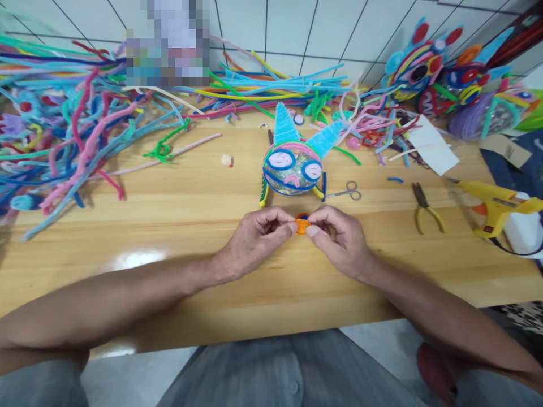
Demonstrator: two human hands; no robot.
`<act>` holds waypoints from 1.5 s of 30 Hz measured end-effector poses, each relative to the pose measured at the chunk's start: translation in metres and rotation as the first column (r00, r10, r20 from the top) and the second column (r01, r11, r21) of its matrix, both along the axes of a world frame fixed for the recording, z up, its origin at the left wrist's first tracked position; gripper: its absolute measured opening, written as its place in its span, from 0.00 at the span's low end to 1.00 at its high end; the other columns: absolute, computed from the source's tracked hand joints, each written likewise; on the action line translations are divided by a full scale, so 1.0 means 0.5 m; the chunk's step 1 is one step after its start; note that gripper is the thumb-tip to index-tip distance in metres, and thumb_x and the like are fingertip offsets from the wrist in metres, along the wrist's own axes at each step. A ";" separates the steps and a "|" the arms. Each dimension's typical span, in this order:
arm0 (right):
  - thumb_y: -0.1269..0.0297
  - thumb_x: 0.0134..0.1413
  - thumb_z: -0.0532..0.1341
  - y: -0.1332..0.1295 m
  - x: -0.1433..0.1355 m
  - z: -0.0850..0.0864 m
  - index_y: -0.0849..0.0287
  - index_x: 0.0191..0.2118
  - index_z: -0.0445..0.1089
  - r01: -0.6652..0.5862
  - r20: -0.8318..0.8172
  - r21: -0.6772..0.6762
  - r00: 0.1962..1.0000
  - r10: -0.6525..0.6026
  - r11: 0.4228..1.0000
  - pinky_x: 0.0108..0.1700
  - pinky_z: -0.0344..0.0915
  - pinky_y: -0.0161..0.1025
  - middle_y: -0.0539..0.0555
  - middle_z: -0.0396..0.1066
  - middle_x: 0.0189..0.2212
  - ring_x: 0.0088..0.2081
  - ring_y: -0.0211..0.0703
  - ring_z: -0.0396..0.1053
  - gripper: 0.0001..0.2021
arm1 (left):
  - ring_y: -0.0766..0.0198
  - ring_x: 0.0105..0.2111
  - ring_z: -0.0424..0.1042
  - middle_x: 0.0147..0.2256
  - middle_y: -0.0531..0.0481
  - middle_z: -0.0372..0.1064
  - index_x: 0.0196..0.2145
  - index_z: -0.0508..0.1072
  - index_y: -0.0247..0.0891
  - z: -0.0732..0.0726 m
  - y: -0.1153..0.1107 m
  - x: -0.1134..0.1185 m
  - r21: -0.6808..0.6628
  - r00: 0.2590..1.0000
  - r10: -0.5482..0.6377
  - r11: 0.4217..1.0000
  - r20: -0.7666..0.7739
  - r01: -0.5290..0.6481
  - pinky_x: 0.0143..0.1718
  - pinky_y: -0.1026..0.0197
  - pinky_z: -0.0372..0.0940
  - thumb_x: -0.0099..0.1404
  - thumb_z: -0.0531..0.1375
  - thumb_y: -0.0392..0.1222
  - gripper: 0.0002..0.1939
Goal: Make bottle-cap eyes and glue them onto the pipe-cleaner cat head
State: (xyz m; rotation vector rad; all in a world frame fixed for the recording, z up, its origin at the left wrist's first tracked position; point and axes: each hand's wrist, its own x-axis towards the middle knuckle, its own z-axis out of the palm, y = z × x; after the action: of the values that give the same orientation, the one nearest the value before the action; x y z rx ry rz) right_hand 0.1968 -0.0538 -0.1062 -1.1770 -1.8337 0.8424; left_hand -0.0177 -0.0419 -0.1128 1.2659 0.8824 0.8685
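Between my two hands, over the table's middle, is a small orange coiled piece [302, 226], with a bit of blue and orange showing just behind it. My left hand [265, 234] pinches its left edge between thumb and fingers. On the right edge, my right hand [337, 237] grips it the same way. Just beyond my fingers stands a round clear figure [292, 169] with blue pointed ears, white eyes ringed in blue and a pink curl below them. Small scissors [350, 191] lie to its right.
Yellow-handled pliers [427, 209] and a yellow glue gun [494, 206] lie at the right. Tangled pipe cleaners [80, 135] cover the left and back. Decorated figures [418, 70] stand at the back right, near a white paper [432, 146].
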 end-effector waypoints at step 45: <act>0.53 0.67 0.60 0.025 0.056 0.061 0.55 0.31 0.72 0.228 -0.186 0.038 0.958 -0.217 0.973 0.28 0.60 0.36 0.46 0.67 0.22 0.24 0.37 0.63 0.15 | 0.66 0.29 0.64 0.29 0.52 0.72 0.35 0.79 0.35 -0.041 0.014 0.017 0.184 0.990 0.139 0.974 -0.004 -0.136 0.34 0.62 0.60 0.63 0.68 0.58 0.21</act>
State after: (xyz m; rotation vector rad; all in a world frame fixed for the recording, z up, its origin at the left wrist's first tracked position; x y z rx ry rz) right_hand 0.2249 -0.0414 -0.0758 -1.2027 -1.5365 0.7360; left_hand -0.0093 -0.0348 -0.1334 1.3843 0.9281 1.0702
